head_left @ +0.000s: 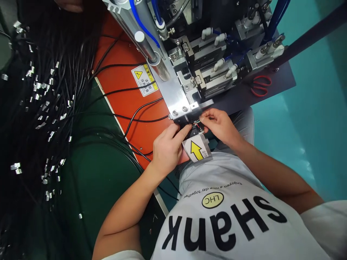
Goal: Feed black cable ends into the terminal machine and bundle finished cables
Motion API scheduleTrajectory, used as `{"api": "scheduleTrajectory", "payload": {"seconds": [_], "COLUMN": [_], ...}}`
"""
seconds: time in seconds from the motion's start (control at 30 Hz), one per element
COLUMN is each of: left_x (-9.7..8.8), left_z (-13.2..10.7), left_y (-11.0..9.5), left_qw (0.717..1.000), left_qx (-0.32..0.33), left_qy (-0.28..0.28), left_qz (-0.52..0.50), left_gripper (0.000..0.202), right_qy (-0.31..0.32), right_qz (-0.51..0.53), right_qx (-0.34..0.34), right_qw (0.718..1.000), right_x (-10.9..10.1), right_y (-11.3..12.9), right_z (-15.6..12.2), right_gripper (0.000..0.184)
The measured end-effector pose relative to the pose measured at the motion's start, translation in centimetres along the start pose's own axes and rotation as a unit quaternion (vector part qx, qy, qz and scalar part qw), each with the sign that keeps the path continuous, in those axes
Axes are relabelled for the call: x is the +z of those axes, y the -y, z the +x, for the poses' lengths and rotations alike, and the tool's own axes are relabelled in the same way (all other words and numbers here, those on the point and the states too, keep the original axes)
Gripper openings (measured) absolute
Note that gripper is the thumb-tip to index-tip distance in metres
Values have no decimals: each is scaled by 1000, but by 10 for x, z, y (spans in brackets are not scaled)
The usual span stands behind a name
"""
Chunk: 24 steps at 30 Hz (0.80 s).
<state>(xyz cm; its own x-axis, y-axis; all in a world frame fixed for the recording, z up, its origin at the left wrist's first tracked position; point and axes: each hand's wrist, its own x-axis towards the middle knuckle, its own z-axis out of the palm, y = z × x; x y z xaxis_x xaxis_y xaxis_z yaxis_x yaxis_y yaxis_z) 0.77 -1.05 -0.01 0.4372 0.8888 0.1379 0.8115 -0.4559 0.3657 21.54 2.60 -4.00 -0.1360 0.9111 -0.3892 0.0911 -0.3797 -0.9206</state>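
Wires [197, 125]: between both hands' fingertips | left hand [168, 146]: fingers bent, hold cannot be told | right hand [221, 126]: thumb and forefinger narrow, hold unclear | arrow plate [197, 148]: just bodyward of fingertips

A few thin, short wires, one red and another pale [197, 125], show in the narrow gap between the fingertips of the left hand [167, 147] and the right hand [221, 126]. They lie slightly spread, their ends too small to make out. Just under the grip sits a small, black, block-shaped fixture [194, 131], partly covered by the left fingers; whether the wires touch it cannot be told.
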Motion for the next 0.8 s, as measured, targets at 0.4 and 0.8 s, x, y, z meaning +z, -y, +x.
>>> {"api": "scheduleTrajectory", "payload": {"seconds": [0.4,0.8], "left_x": [-1,1], "left_z": [-1,-1], "left_y": [0,1], "left_qw": [1000,1000], "left_qx": [-2,-6], "left_qy": [9,13], "left_qz": [4,1], "left_gripper": [38,39], "right_qy": [-91,-10], "right_qz": [-346,-163], "right_qx": [-206,-133], "right_qw": [911,978], "right_x": [10,2], "right_y": [24,-2], "right_z": [-35,-13], "right_gripper": [13,14]}}
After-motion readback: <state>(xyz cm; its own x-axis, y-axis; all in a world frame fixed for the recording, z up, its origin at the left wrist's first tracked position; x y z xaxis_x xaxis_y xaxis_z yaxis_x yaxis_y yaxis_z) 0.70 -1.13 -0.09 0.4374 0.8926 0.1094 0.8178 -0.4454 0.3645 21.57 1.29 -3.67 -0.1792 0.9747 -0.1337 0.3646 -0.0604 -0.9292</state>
